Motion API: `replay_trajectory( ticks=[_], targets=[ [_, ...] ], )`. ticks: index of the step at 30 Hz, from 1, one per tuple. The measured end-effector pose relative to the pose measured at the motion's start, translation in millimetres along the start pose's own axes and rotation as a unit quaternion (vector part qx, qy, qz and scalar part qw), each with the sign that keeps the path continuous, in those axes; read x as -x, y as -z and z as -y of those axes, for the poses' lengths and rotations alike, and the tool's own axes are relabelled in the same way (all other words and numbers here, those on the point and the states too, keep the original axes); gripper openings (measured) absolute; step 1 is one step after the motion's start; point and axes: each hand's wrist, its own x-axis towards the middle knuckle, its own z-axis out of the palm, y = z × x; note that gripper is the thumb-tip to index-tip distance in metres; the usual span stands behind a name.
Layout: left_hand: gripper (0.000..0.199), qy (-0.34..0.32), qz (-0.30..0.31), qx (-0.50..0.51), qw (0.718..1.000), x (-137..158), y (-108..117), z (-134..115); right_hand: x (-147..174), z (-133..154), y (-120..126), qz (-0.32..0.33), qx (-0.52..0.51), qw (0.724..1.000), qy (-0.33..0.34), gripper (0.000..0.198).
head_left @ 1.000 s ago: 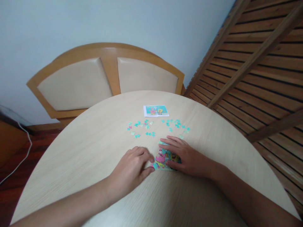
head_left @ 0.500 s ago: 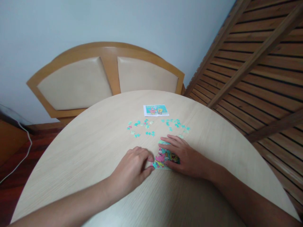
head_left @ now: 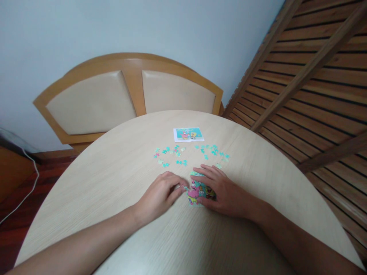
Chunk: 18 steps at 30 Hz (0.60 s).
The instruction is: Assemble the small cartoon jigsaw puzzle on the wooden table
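A partly joined jigsaw puzzle (head_left: 194, 194) with pink, yellow and teal cartoon figures lies flat on the table. My right hand (head_left: 222, 189) rests over its right side, fingers stretched out and spread, so that part of the picture is hidden. Just left of the puzzle, my left hand (head_left: 164, 191) pinches a small puzzle piece (head_left: 186, 188) between thumb and forefinger. The piece is tilted, close to the puzzle's left edge; whether it touches cannot be made out.
Loose puzzle pieces (head_left: 181, 162) lie in a left group, and more teal pieces (head_left: 213, 149) in a right group. Behind them is a printed picture card (head_left: 189, 134). The round table (head_left: 114, 183) has a padded bench (head_left: 134, 84) beyond its far edge.
My left hand has drawn the piece up from the puzzle's lower left edge, and it is now tilted in the fingers. The right hand has stayed nearly in place.
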Motion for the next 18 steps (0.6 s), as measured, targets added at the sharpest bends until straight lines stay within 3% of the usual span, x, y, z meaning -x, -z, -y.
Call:
replay_trajectory(
  ticks=[8,14,18],
  targets=[
    [0.032,-0.040,-0.013,-0.077,0.996,-8.4,-6.6,15.6,-1.5,1.1,-1.1,0.012,0.005,1.000,-0.006,0.060],
    [0.018,-0.008,-0.053,-0.069,0.996,-9.0,-9.7,18.4,-1.7,0.5,-2.2,0.001,0.006,1.000,0.003,0.057],
    [0.017,-0.018,-0.053,-0.037,0.998,-11.4,-8.6,18.0,-5.9,5.3,-3.2,-0.052,-0.018,0.998,0.015,0.046]
  ],
)
